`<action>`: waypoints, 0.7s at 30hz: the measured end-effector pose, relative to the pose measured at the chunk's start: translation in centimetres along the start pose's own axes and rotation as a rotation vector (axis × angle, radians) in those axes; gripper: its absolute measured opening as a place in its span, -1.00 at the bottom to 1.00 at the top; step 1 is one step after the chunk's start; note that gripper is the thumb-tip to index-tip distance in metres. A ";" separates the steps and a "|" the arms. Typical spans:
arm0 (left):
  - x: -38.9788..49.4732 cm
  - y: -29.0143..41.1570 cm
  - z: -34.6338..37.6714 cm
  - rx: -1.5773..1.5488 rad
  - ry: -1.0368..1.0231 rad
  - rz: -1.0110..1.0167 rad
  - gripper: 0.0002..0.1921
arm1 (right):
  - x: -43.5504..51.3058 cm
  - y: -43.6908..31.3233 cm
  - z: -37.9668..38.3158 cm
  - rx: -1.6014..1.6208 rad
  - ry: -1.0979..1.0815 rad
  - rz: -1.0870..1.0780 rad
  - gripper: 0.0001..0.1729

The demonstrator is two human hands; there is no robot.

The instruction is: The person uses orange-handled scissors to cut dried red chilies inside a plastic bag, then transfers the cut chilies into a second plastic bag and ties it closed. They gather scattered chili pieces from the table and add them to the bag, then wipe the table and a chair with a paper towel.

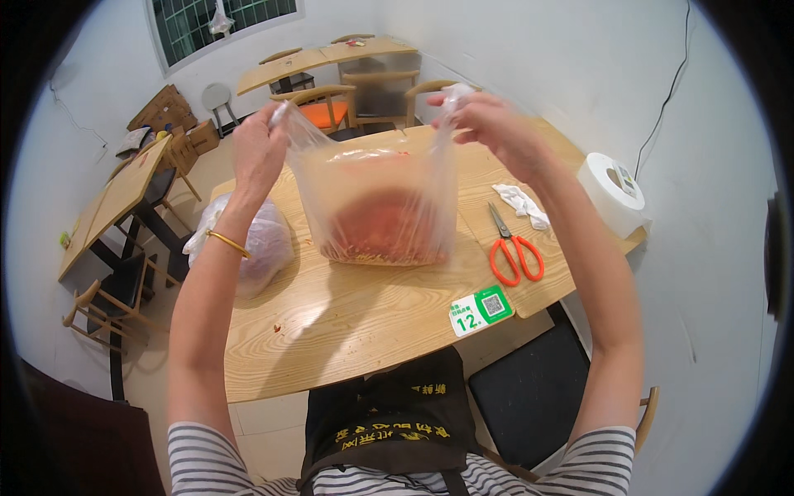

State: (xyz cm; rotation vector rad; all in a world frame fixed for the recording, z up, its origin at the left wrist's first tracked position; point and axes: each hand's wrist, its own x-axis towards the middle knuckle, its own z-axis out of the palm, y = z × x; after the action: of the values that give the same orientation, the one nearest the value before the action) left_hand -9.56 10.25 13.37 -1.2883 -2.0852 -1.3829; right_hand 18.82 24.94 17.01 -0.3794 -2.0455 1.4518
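A translucent plastic bag [378, 180] hangs stretched upright between my raised hands, its bottom at or just above the wooden table [372, 322]. Reddish contents with small seed-like bits along the base [391, 229] fill its lower part; I cannot tell what they are. My left hand [257, 142] is closed around the bag's left top corner. At the right top corner, my right hand [487, 121] pinches the gathered plastic, with some fingers spread. Left of this bag sits a full, knotted whitish plastic bag [267, 248], partly hidden behind my left forearm.
Right on the table lie scissors with orange handles [505, 248], a crumpled white cloth or tissue [524, 204] and a green-white card with a printed code [482, 311]. A large white roll [611, 192] stands by the wall. A black-seated chair [533, 384] is close at my right.
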 end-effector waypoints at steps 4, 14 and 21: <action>0.1 1.5 -1.1 -0.007 0.014 0.119 -0.72 | 0.0 -1.1 1.1 -0.166 -0.065 -0.040 -0.66; -7.0 5.1 -3.4 -0.426 -0.277 -0.103 -0.11 | -9.1 7.6 -2.8 -1.186 -0.081 0.246 -0.68; -11.4 7.2 2.5 0.027 -0.153 0.176 0.08 | -14.7 17.5 -4.6 -1.276 0.083 0.386 -0.56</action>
State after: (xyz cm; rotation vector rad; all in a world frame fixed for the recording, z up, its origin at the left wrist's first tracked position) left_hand 2.99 7.55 8.56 -1.5688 -2.0213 -1.2124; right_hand 31.31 26.78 -2.64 -1.3357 -2.6618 0.0638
